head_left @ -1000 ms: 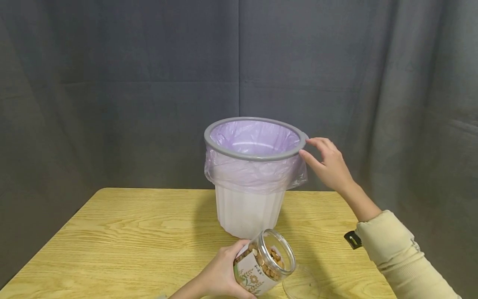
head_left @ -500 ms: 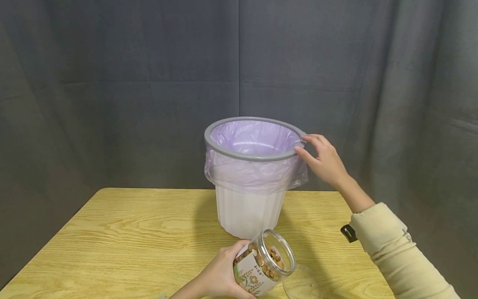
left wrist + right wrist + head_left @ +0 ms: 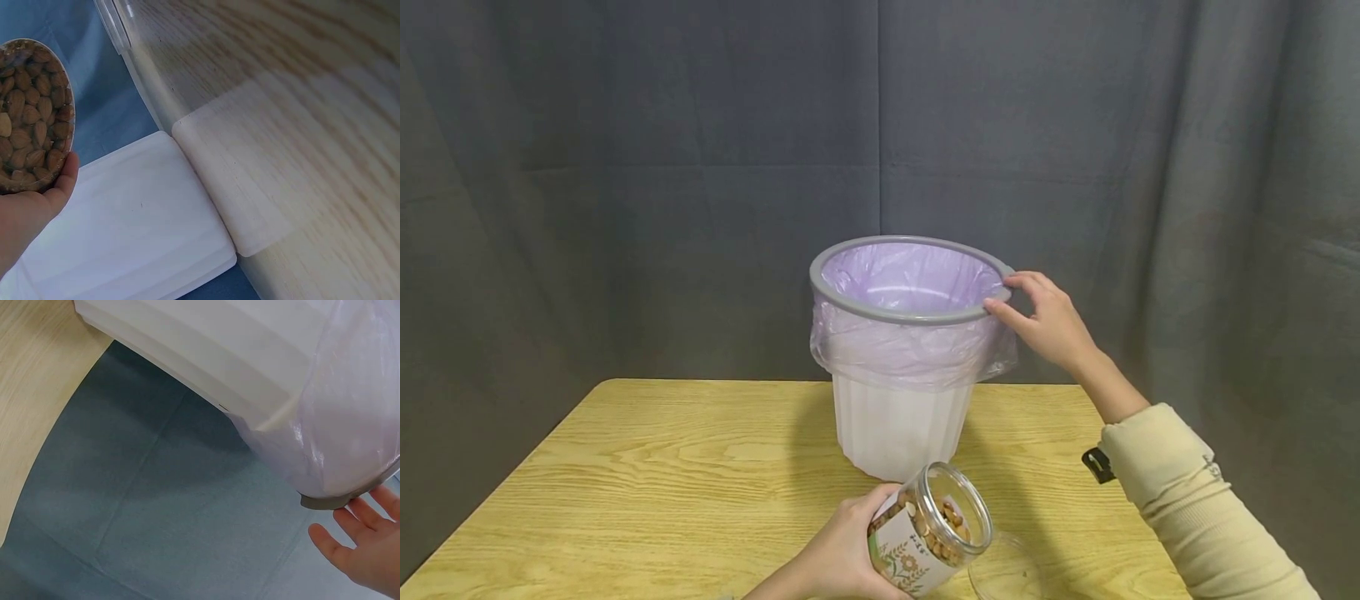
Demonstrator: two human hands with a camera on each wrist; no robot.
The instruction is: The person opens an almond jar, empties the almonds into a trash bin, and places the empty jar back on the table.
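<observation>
Almonds fill the open clear jar that our left hand grips, tilted, low at 6 o'clock on the wooden table. At 3 o'clock of the white bin, our right hand touches its grey rim with relaxed fingers, holding nothing.

In the head view the left hand is cut off at the bottom edge, and so is the clear lid beside the jar. The jar's label is too small to read. The bin hides part of the surface behind it. In the right wrist view the right hand is cut by the frame corner, only 3 fingers showing.
</observation>
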